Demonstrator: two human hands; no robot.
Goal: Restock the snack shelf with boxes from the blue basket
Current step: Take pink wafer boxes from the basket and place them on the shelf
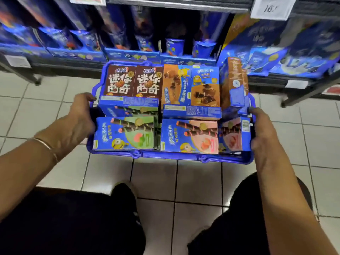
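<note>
The left hand (81,116) and right hand (261,131) grip the blue basket (165,155) by its ends at 9 and 3 o'clock. It is full of snack boxes (189,135). It looks like the basket is being positioned below the snack shelf (64,65) at 12 o'clock, so next 1 hand must let go to lift a box.

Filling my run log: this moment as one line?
blue basket: full of boxes | left hand: grips its left side | right hand: grips its right side | snack shelf: ahead

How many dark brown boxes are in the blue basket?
2. Both at the basket's back left, side by side: left box, right box. Others may lie hidden beneath.
</note>
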